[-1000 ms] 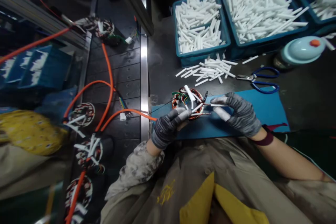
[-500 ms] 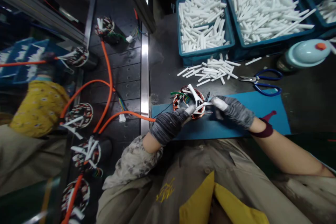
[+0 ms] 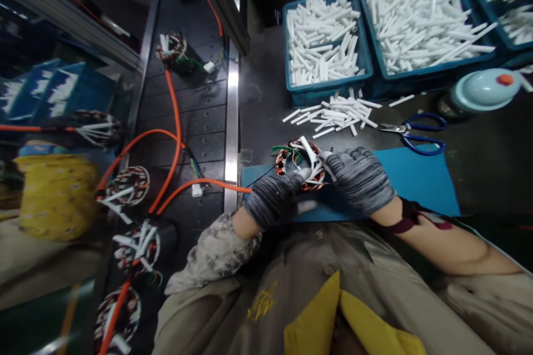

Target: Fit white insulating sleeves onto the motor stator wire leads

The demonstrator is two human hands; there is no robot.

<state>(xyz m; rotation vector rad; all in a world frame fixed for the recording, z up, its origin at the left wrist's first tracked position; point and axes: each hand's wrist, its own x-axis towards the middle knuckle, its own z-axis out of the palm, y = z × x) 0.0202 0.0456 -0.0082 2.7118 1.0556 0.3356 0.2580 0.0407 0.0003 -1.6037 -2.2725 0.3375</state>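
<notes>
A motor stator (image 3: 281, 162) with copper windings and coloured wires sits on a blue mat (image 3: 420, 177) in front of me. White tube sleeves (image 3: 308, 150) stick up from its winding ring. My left hand (image 3: 277, 197), in a grey striped glove, is closed at the stator's near left edge, its fingertips by the sleeves. At the stator's right side my right hand (image 3: 358, 177), gloved alike, pinches at a white sleeve; its fingers partly hide the spot. Beyond the stator lies a loose pile of white sleeves (image 3: 339, 115).
Blue bins (image 3: 328, 91) full of white sleeves stand at the back. Blue-handled scissors (image 3: 422, 132) and a light-blue bottle (image 3: 483, 91) lie and stand at right. Left of a metal rail (image 3: 232, 138), several stators (image 3: 129, 186) with orange cables sit; a co-worker's yellow sleeve (image 3: 58, 194) shows beyond.
My right hand has moved left and turned knuckles up, closer to the stator. My left hand stays at the stator. The co-worker's arm has moved down and left.
</notes>
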